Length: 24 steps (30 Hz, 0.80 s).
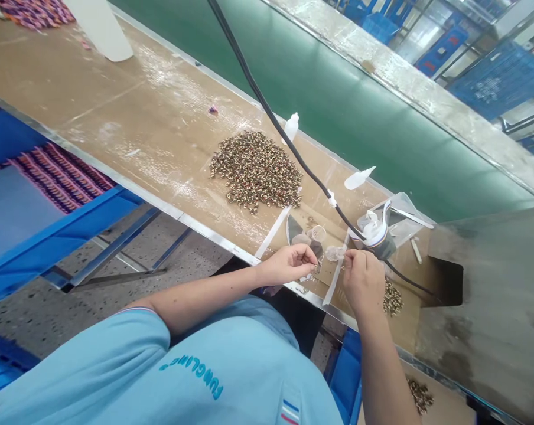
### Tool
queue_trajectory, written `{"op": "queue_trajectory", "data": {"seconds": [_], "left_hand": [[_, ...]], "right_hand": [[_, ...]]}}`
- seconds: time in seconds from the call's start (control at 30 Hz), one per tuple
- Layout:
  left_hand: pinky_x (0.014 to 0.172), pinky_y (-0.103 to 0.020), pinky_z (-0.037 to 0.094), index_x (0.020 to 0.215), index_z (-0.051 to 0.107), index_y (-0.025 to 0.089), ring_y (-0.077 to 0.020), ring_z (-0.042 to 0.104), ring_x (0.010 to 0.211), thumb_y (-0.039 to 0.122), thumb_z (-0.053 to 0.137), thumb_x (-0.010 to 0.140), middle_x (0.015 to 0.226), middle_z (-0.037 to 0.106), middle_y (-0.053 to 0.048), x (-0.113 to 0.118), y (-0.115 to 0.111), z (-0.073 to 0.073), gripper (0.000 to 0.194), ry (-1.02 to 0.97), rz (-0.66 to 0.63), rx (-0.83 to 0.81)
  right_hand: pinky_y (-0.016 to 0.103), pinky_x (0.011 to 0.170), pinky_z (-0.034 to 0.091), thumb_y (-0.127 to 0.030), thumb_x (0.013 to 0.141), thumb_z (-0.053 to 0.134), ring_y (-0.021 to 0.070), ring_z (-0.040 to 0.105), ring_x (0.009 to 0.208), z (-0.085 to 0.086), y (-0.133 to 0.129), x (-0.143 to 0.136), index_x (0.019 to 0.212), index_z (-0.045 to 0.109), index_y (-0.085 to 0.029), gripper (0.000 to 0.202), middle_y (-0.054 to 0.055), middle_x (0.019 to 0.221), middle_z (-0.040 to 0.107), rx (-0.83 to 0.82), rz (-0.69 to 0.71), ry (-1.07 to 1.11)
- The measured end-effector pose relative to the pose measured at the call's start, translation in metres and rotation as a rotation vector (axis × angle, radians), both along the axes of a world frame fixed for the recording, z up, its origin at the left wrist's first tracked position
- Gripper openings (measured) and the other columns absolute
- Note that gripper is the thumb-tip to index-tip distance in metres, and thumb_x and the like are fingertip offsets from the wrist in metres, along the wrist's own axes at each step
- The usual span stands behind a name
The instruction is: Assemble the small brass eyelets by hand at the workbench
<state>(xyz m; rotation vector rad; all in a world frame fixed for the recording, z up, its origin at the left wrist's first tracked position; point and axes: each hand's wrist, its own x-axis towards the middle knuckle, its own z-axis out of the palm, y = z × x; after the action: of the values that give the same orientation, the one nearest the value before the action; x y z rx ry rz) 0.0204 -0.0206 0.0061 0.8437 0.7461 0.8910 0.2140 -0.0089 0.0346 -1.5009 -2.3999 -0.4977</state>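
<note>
Head view: left grip [312,264] pinched on small part [317,265] above desk [160,133]; right grip [347,255] at clear disc [334,254], closure unclear. Black cable [273,120] cuts across between ring pile [259,170] and bottles [290,127].

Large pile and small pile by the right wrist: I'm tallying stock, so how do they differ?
The large pile spreads wide, while the small pile covers far less of the table. The large pile lies beyond the left hand; the small pile sits beside the right wrist. Both are loose heaps of similar brassy and dark pieces.
</note>
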Motion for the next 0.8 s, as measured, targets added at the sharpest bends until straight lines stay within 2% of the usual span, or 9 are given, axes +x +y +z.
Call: {"op": "queue_trajectory", "data": {"seconds": [0.5, 0.8], "left_hand": [[0.063, -0.021, 0.041, 0.076, 0.055, 0.012, -0.0069, 0.052, 0.066, 0.024, 0.070, 0.069, 0.070, 0.055, 0.001, 0.0018, -0.0005, -0.0053, 0.020, -0.048, 0.022, 0.025], [0.060, -0.021, 0.041, 0.078, 0.057, 0.013, -0.0074, 0.052, 0.063, 0.030, 0.072, 0.068, 0.070, 0.056, 0.001, 0.0013, -0.0007, -0.0045, 0.025, -0.045, 0.010, 0.002]], "right_hand": [[0.030, 0.068, 0.030, -0.020, 0.092, 0.040, 0.0190, 0.043, 0.071, 0.0021, -0.0003, 0.0001, 0.083, 0.052, -0.018, 0.014, 0.006, 0.078, 0.055, 0.005, 0.048, -0.041], [0.029, 0.068, 0.032, -0.020, 0.092, 0.041, 0.0189, 0.045, 0.072, 0.0034, 0.0003, 0.0005, 0.083, 0.051, -0.018, 0.013, 0.007, 0.079, 0.057, 0.048, 0.067, -0.075]]}}
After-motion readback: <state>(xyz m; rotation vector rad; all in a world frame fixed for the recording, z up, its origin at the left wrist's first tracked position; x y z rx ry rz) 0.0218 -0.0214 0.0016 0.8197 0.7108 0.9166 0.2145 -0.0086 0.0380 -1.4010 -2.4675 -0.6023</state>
